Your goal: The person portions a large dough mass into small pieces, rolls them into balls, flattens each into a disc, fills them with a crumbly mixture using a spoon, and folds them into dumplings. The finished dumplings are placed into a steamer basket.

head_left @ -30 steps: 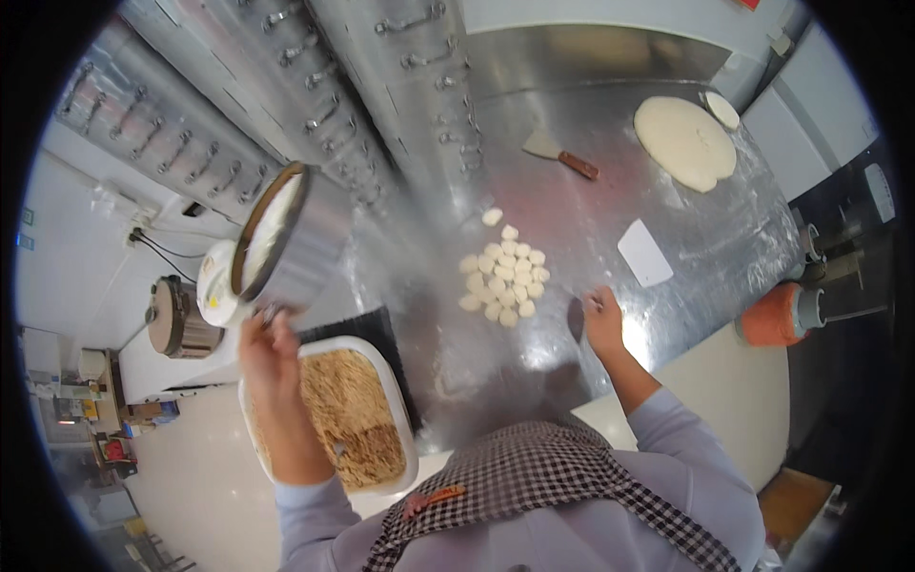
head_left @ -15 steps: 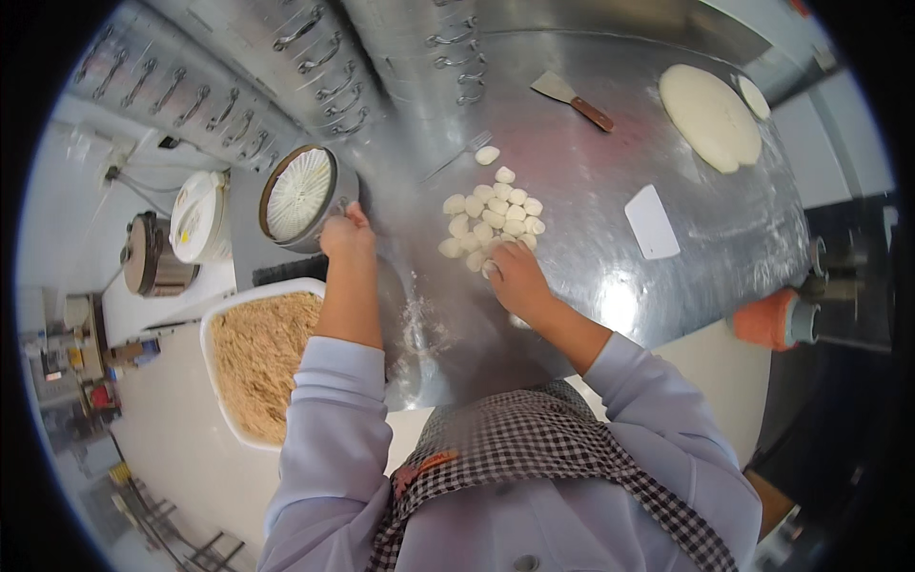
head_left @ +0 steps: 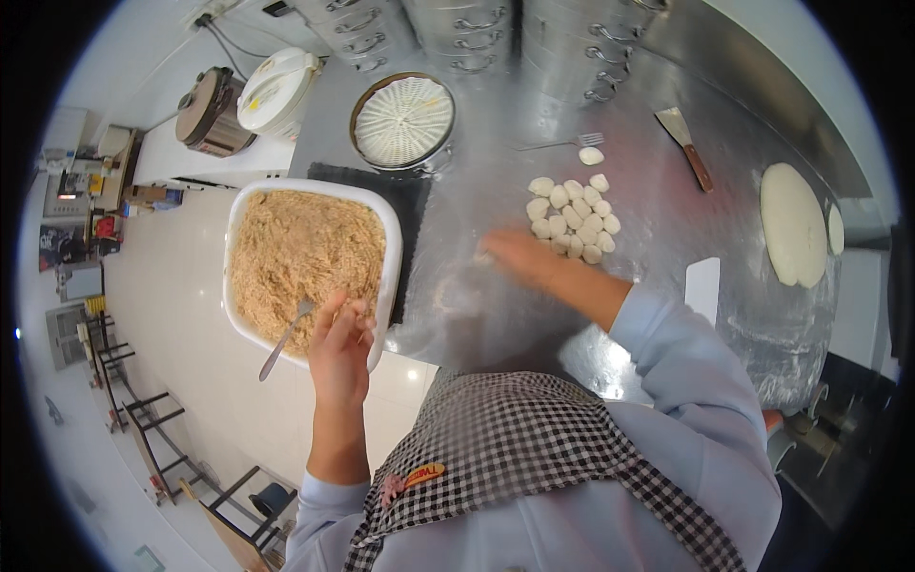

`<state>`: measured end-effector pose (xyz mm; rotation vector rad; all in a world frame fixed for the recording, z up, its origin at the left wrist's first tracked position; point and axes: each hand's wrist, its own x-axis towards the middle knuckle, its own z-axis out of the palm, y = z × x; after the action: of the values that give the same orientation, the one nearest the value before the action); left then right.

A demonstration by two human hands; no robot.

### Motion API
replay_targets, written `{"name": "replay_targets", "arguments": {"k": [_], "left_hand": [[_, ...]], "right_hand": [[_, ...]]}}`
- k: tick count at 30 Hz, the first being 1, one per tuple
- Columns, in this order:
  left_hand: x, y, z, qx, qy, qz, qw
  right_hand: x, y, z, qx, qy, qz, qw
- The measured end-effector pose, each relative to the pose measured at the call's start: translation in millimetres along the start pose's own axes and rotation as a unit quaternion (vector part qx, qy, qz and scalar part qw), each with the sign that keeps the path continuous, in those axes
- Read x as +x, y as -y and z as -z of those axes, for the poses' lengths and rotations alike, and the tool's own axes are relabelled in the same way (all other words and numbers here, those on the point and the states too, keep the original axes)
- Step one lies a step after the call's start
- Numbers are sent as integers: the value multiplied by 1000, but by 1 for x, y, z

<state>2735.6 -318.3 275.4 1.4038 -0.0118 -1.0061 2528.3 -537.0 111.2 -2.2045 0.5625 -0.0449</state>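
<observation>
Two bare hands work at separate stations. The left hand (head_left: 340, 348) is positioned over the near right corner of the filling tub (head_left: 392, 248), palm partly turned up, fingers parted and loosely bent: grip released. Adjacent to its fingertips, a metal utensil (head_left: 284, 345) leans in the tub, head on the tan minced filling (head_left: 305, 234), handle projecting past the near rim. The right hand (head_left: 522, 257) is above the steel worktable (head_left: 453, 310), left of the dough pieces (head_left: 572, 219). Its fingers are blurred; a pale spot shows at the tips, but whether it grasps a dough piece cannot be told.

The dough pieces form a close cluster; a single piece lies beyond them, just beside a metal fork (head_left: 562, 145). A dark mat (head_left: 416, 214) borders the tub on its far and right sides. Beyond the mat is a round steamer tier (head_left: 434, 157) with a white pleated liner (head_left: 405, 112). To the right are a wooden-handled scraper (head_left: 699, 167), a white dough card (head_left: 702, 289) and a large dough slab (head_left: 794, 226). Stacked steamer tiers (head_left: 572, 57) line the far side.
</observation>
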Motion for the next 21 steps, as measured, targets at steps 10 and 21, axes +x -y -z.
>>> {"name": "replay_targets", "arguments": {"k": [10, 21], "left_hand": [[-9, -21, 78, 38, 102, 3, 994], [-2, -78, 117, 356, 355, -143, 853]], "right_hand": [[14, 54, -120, -52, -97, -69, 992], [-48, 162, -91, 452, -357, -249, 778]]}}
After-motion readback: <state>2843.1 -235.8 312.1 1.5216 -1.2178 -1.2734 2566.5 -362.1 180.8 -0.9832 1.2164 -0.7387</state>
